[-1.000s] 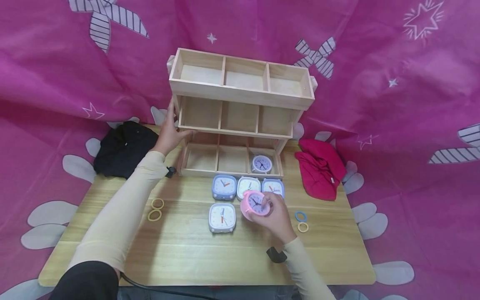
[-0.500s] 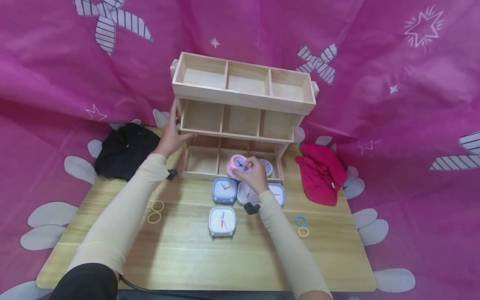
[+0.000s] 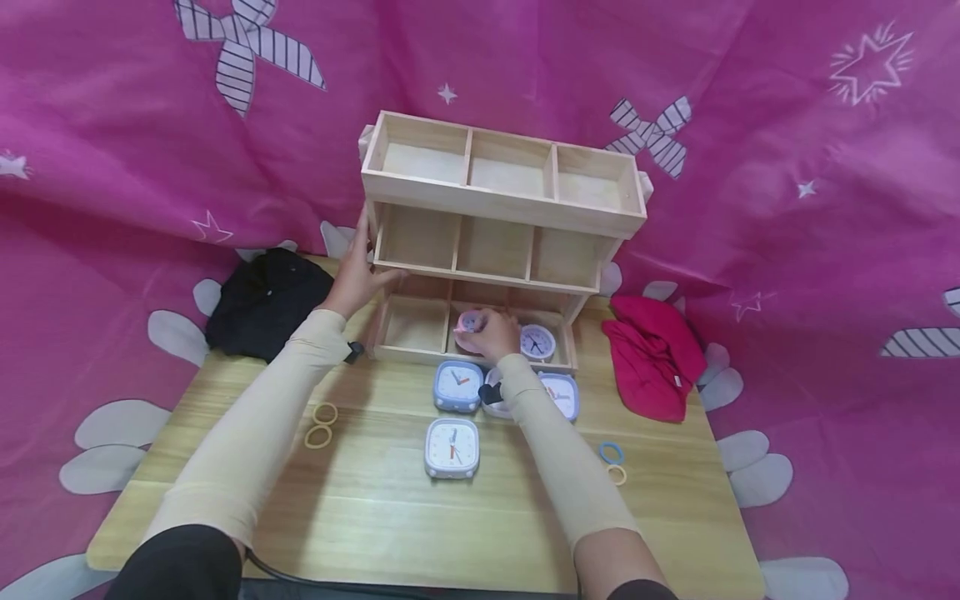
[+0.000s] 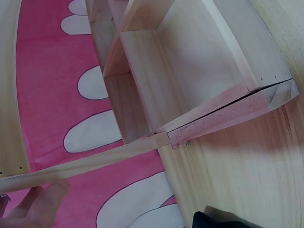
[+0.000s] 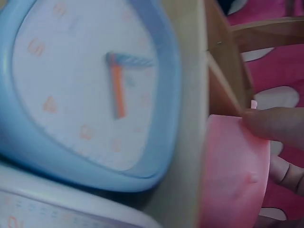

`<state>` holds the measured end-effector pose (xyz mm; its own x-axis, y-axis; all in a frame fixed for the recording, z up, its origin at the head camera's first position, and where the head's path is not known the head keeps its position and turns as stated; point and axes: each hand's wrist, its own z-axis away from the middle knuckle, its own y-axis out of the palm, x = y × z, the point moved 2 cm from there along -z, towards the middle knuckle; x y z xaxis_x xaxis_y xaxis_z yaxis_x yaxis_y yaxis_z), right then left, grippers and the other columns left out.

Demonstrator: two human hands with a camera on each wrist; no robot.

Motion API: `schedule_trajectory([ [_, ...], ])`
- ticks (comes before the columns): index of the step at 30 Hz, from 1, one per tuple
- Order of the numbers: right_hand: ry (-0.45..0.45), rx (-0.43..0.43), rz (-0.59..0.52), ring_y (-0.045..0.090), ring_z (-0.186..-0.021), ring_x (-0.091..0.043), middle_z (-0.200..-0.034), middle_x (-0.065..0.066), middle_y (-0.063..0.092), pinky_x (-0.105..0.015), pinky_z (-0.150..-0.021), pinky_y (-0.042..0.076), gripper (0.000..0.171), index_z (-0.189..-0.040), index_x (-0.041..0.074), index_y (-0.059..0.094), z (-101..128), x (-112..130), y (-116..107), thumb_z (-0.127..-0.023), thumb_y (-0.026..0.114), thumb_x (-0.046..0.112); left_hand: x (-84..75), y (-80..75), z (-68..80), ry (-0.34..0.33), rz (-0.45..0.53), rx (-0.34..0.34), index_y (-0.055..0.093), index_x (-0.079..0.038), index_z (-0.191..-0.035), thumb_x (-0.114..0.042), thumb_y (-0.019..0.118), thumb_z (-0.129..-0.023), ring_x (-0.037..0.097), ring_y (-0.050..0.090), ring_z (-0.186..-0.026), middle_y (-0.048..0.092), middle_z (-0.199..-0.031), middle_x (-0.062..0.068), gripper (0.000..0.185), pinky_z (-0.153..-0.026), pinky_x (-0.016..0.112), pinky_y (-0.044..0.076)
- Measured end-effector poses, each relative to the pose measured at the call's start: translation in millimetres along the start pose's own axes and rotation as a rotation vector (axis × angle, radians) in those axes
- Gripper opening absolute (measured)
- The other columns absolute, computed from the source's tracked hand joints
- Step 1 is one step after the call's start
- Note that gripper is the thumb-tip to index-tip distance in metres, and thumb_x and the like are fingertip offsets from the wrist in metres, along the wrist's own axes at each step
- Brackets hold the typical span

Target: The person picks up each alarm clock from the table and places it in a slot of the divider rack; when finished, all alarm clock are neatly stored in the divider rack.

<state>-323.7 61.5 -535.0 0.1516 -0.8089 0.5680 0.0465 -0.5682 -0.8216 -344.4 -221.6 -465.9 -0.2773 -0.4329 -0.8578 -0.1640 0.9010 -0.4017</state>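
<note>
A three-tier wooden shelf (image 3: 502,197) with divided compartments stands at the back of the table. My left hand (image 3: 354,282) grips its left side frame, thumb across the front; in the left wrist view some fingers (image 4: 50,202) touch the wooden bar. My right hand (image 3: 498,336) pinches a pink alarm clock (image 3: 467,327) in the bottom tier's middle compartment; its pink casing (image 5: 235,166) shows in the right wrist view. A round white alarm clock (image 3: 537,342) sits in the compartment to the right. Whether the pink clock touches the compartment floor is hidden.
Before the shelf stand a blue square clock (image 3: 457,386), a pale clock partly hidden by my wrist, and another blue clock (image 3: 562,395). A white square clock (image 3: 452,448) is nearer. Black cloth (image 3: 266,304), red cloth (image 3: 654,358), yellow rings (image 3: 318,437) and a blue ring (image 3: 611,452) lie around.
My right hand has carried the pink clock from above the front clocks up into the bottom tier's middle compartment, turning it. The left hand stays on the shelf. The head view has shifted slightly.
</note>
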Motion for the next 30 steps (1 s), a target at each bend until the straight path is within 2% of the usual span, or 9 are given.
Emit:
schedule_trajectory([
  [6, -0.005, 0.013, 0.094, 0.061, -0.115, -0.039, -0.099, -0.011, 0.074, -0.055, -0.113, 0.042, 0.04, -0.094, 0.009, 0.072, 0.1, -7.4, 15.1, -0.08, 0.094, 0.041, -1.2, 0.9, 1.7, -0.003, -0.002, 0.006, -0.005, -0.035, -0.173, -0.002, 0.09, -0.083, 0.053, 0.037, -0.154, 0.025, -0.171, 0.026, 0.135, -0.115, 0.075, 0.044],
  [10, -0.014, -0.001, 0.135, 0.058, -0.119, -0.04, -0.107, -0.013, 0.071, -0.056, -0.115, 0.041, 0.042, -0.097, 0.011, 0.074, 1.0, -10.5, 21.4, -0.078, 0.095, 0.042, -2.0, 0.3, 1.2, 0.001, 0.002, 0.002, -0.005, -0.034, -0.173, -0.003, 0.09, -0.083, 0.053, 0.037, -0.154, 0.024, -0.173, 0.024, 0.135, -0.116, 0.073, 0.044],
  [14, -0.022, -0.005, 0.165, 0.059, -0.119, -0.039, -0.107, -0.011, 0.073, -0.055, -0.114, 0.043, 0.041, -0.096, 0.013, 0.075, 1.6, -12.4, 23.9, -0.079, 0.094, 0.044, -1.1, 0.4, 0.8, 0.004, 0.005, -0.001, -0.004, -0.035, -0.173, -0.003, 0.091, -0.083, 0.053, 0.036, -0.154, 0.023, -0.173, 0.023, 0.134, -0.117, 0.072, 0.044],
  [18, -0.028, -0.002, 0.135, 0.059, -0.125, -0.04, -0.12, -0.013, 0.074, -0.056, -0.118, 0.042, 0.043, -0.111, 0.014, 0.079, 7.2, -10.6, 18.2, -0.083, 0.091, 0.044, 0.4, 1.6, 0.6, 0.002, 0.014, 0.005, -0.004, -0.035, -0.173, -0.002, 0.09, -0.083, 0.053, 0.037, -0.154, 0.023, -0.173, 0.023, 0.134, -0.119, 0.07, 0.044],
  [21, -0.049, -0.016, 0.089, 0.056, -0.132, -0.042, -0.137, -0.019, 0.067, -0.057, -0.121, 0.041, 0.053, -0.127, 0.013, 0.076, 19.2, -3.0, 6.5, -0.085, 0.089, 0.043, 0.9, 1.6, 0.6, -0.011, 0.017, 0.011, -0.005, -0.04, -0.172, -0.003, 0.091, -0.083, 0.051, 0.036, -0.155, 0.023, -0.174, 0.021, 0.135, -0.12, 0.07, 0.043],
  [23, -0.067, -0.026, 0.062, 0.054, -0.132, -0.043, -0.14, -0.021, 0.063, -0.057, -0.119, 0.044, 0.057, -0.133, 0.011, 0.073, 32.0, 4.2, -4.2, -0.087, 0.088, 0.042, 0.7, 1.1, 0.2, -0.013, 0.016, 0.019, -0.006, -0.042, -0.171, -0.003, 0.09, -0.084, 0.05, 0.035, -0.156, 0.022, -0.175, 0.019, 0.136, -0.12, 0.071, 0.041],
  [27, -0.122, -0.033, 0.036, 0.061, -0.126, -0.039, -0.131, -0.017, 0.068, -0.054, -0.106, 0.056, 0.049, -0.126, 0.009, 0.075, 64.6, 13.8, -24.9, -0.093, 0.081, 0.044, -1.2, 0.2, -0.2, 0.001, 0.012, 0.024, -0.007, -0.041, -0.171, -0.003, 0.09, -0.084, 0.051, 0.035, -0.155, 0.022, -0.174, 0.021, 0.136, -0.118, 0.074, 0.041],
  [30, -0.149, 0.01, 0.016, 0.067, -0.117, -0.035, -0.121, -0.013, 0.074, -0.051, -0.099, 0.059, 0.04, -0.117, 0.009, 0.078, 91.7, 12.7, -35.1, -0.095, 0.079, 0.042, -2.4, 0.0, 0.6, 0.006, 0.005, 0.016, -0.007, -0.037, -0.172, -0.004, 0.09, -0.084, 0.053, 0.037, -0.153, 0.025, -0.172, 0.024, 0.136, -0.118, 0.072, 0.043],
])
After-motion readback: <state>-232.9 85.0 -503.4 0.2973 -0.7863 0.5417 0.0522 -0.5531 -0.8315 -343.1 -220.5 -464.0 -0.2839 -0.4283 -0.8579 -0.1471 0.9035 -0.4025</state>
